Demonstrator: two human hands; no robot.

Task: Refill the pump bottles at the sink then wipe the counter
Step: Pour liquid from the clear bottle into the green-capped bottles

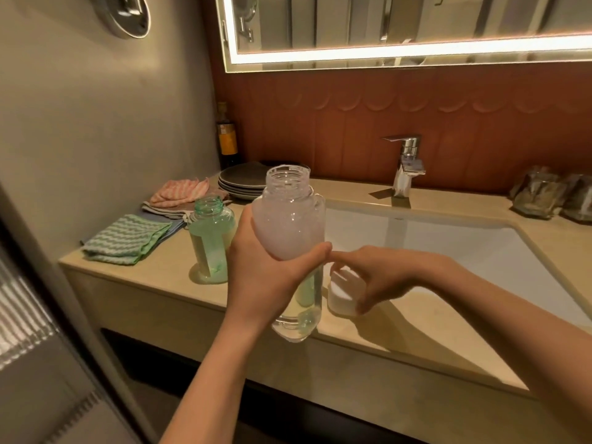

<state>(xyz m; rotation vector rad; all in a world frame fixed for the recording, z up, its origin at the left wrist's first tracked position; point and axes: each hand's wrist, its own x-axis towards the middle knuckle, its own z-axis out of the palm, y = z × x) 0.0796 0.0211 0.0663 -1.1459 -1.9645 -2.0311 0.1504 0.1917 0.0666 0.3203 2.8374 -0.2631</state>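
Fingers, left hand (259, 270): wrapped round mid-body of clear bottle (290, 225), thumb across front, closed firm on it.
Fingers, right hand (381, 277): curled loosely down over white cap (342, 294), tips on its top and side; can't tell if it's gripped or only touched.
Clear bottle: held upright above front edge of counter (153, 283), neck open w/ no pump, upper part cloudy pinkish-white, lower part clear w/ a little liquid at bottom.
White cap: low round piece sitting on counter strip just right of held bottle, at front left corner of sink (448, 238).
Green bottle (209, 241): stands on counter left of held bottle, near left hand but apart, neck open, pale liquid inside.
Cloths: green striped cloth (128, 238) folded flat at counter's left end; pink cloth (179, 190) behind it on a grey one.
Plates (240, 181): dark stack at back, behind green bottle; dark bottle (227, 139) in corner by wall.
Tap (405, 165): chrome, centred behind sink, no water seen.
Mirror (400, 30): lit edge, above tiled wall.
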